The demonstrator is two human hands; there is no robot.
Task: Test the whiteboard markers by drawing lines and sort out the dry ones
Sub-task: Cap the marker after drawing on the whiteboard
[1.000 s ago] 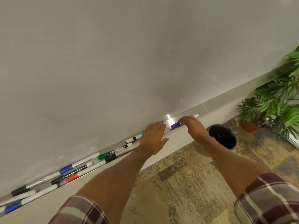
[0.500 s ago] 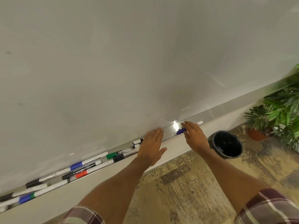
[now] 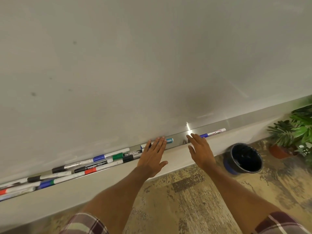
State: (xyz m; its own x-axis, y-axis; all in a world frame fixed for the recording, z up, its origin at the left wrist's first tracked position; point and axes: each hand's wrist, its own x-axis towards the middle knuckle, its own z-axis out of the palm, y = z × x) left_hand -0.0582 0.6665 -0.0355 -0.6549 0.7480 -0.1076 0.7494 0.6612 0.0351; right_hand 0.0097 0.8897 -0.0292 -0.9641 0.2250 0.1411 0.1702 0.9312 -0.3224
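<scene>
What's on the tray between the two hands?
Head view: a light-blue-ended marker pokes out from under the left hand; otherwise bare tray up to the right hand.

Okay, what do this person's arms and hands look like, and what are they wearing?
The left hand and right hand are bare: no gloves, rings or watch show. The forearms are bare too. The left sleeve and right sleeve are plaid, in maroon, cream and grey.

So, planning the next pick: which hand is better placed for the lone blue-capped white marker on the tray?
Right: the right hand, open, sits beside that blue-capped white marker; the left hand is farther.
</scene>
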